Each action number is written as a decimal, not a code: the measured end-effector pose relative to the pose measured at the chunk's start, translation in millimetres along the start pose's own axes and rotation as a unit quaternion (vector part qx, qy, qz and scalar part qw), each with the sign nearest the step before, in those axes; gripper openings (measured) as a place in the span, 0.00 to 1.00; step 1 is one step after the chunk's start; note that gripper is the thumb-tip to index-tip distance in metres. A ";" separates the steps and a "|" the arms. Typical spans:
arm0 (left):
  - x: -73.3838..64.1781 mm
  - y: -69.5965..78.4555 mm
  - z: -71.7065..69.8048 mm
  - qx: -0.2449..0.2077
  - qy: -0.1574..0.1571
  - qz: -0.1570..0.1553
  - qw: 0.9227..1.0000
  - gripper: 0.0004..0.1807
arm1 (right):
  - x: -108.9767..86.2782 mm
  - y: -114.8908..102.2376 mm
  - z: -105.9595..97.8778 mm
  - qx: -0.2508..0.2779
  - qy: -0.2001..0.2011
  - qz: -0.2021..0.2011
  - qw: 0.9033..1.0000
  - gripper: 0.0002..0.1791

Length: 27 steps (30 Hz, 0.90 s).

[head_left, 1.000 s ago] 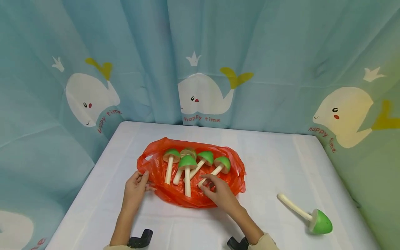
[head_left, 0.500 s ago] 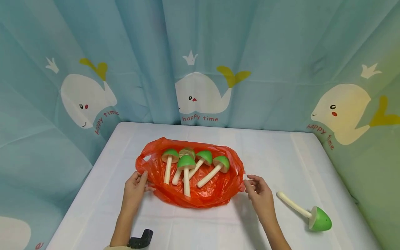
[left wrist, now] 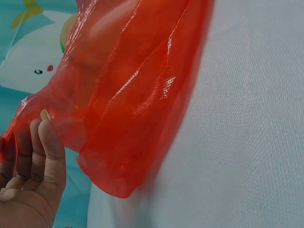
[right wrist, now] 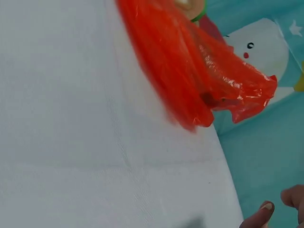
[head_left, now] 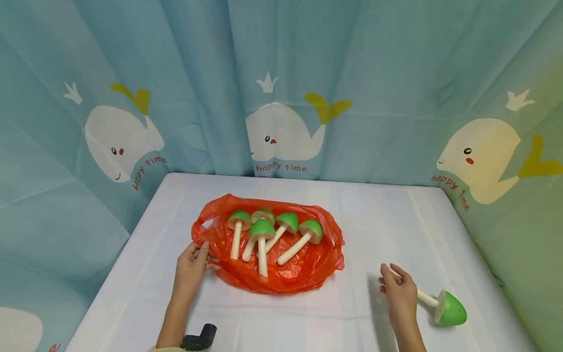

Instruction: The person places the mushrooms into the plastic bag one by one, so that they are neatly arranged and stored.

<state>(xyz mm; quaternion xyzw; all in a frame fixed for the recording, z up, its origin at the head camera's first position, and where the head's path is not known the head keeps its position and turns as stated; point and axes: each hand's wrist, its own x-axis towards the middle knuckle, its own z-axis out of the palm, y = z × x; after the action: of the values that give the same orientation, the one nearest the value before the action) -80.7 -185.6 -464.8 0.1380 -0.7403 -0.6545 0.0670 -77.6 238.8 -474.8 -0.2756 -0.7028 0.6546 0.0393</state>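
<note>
A red plastic bag (head_left: 303, 277) lies spread with its mouth facing up. Inside are several model mushrooms with green caps and pale stems, one mushroom (head_left: 263, 239) near the front. My left hand (head_left: 189, 271) grips the bag's left edge; in the left wrist view the thin red film (left wrist: 128, 104) runs in among the fingers. Far to the right lies a single green-capped mushroom (head_left: 451, 309). Over its stem hovers my right hand (head_left: 401, 296), hiding the stem's far end. Thumb and finger (right wrist: 259, 216) stand apart in the right wrist view, with nothing seen between them.
Everything rests on a white-covered table (head_left: 352, 322). A blue-green curtain (head_left: 387, 88) with printed whales hangs behind and at both sides. A black strap piece (head_left: 200, 337) sits at the left wrist.
My right hand has let go of a mushroom in the bag, drawn back past the bag's right edge, and moved right to the lone mushroom. The left hand has stayed on the bag.
</note>
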 end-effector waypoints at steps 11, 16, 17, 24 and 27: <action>-1.4 3.1 0.6 -0.001 0.002 0.006 1.000 0.20 | 0.2 3.6 -6.1 0.340 0.016 0.150 0.928 0.06; -1.1 3.7 1.4 -0.003 0.003 0.005 1.000 0.20 | 4.3 5.7 -10.5 0.402 0.049 0.164 0.899 0.08; -1.1 3.8 1.5 -0.002 0.003 0.006 1.000 0.20 | 5.5 6.5 -11.8 0.411 0.051 0.166 0.895 0.09; -0.9 3.5 1.6 -0.004 0.003 0.006 1.000 0.19 | 14.4 8.5 -18.1 0.460 0.061 0.171 0.869 0.08; -1.2 3.0 2.1 -0.004 0.002 0.002 1.000 0.19 | 15.8 7.3 -19.6 0.492 0.066 0.177 0.850 0.09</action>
<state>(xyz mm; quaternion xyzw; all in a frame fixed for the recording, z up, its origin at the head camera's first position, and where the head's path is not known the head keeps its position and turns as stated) -80.5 -183.0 -461.9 0.1373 -0.7380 -0.6570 0.0700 -80.3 263.2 -483.7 -0.3826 -0.2237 0.8909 0.0994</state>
